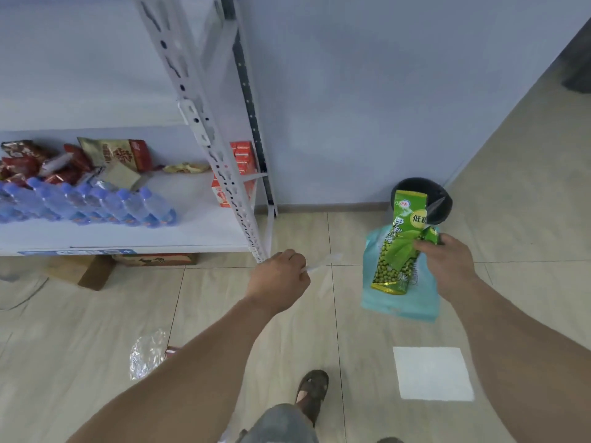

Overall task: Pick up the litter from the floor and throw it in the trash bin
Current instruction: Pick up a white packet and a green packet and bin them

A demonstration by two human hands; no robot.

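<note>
Above the floor (224, 314), near the trash bin (443, 199), the right hand (447, 266) pinched light, crinkly wrappers (396, 251) at one edge; the left hand (281, 279) gripped a thin plastic strip (319, 265).

Two hands (281, 276), two wrappers (396, 251), one bin (444, 199)

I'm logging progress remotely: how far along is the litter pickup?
Nothing visibly binned yet. In hand: the right hand grips a green pea snack wrapper and a light blue pouch; the left hand holds a thin clear plastic strip. Left: the black round trash bin ahead, then the crumpled clear plastic wrap and white paper square on the floor.
</note>
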